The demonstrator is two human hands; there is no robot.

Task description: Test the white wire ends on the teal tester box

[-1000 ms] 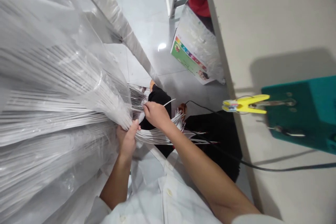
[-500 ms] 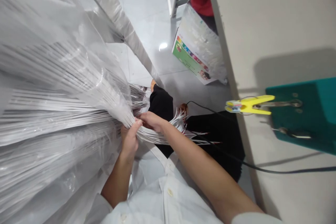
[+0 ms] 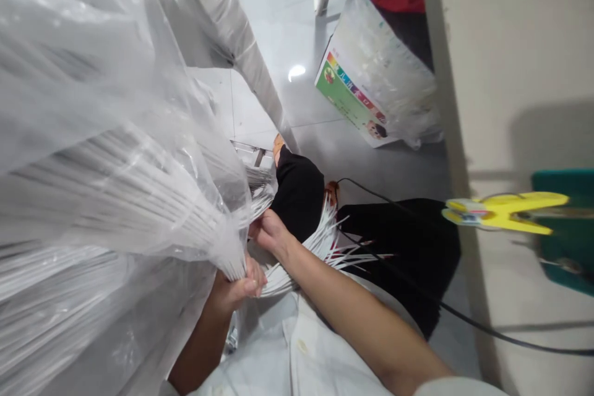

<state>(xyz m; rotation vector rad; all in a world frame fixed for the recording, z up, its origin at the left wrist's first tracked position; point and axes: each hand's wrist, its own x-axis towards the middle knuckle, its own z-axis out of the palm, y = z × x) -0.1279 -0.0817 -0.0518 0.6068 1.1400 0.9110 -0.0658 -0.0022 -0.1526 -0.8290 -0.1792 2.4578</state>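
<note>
A large clear plastic bag (image 3: 106, 154) full of thin white wires fills the left side. My left hand (image 3: 234, 288) is closed around the bag's mouth and the bundle of white wires (image 3: 306, 247) coming out of it. My right hand (image 3: 268, 232) reaches into the bag opening just above, fingers curled on the wires and partly hidden by the plastic. The wire ends fan out to the right over my black trousers (image 3: 399, 247).
A pale table (image 3: 510, 43) stands at the right, with a yellow clothespin (image 3: 501, 211) at its edge beside a teal block (image 3: 568, 235). A black cable (image 3: 464, 315) runs below. A plastic-covered printed box (image 3: 371, 86) sits on the grey floor.
My left hand has slid lower along the bundle and tightened its hold. My right hand has pushed deeper into the bag's mouth. The view has shifted left, so the table things lie farther right.
</note>
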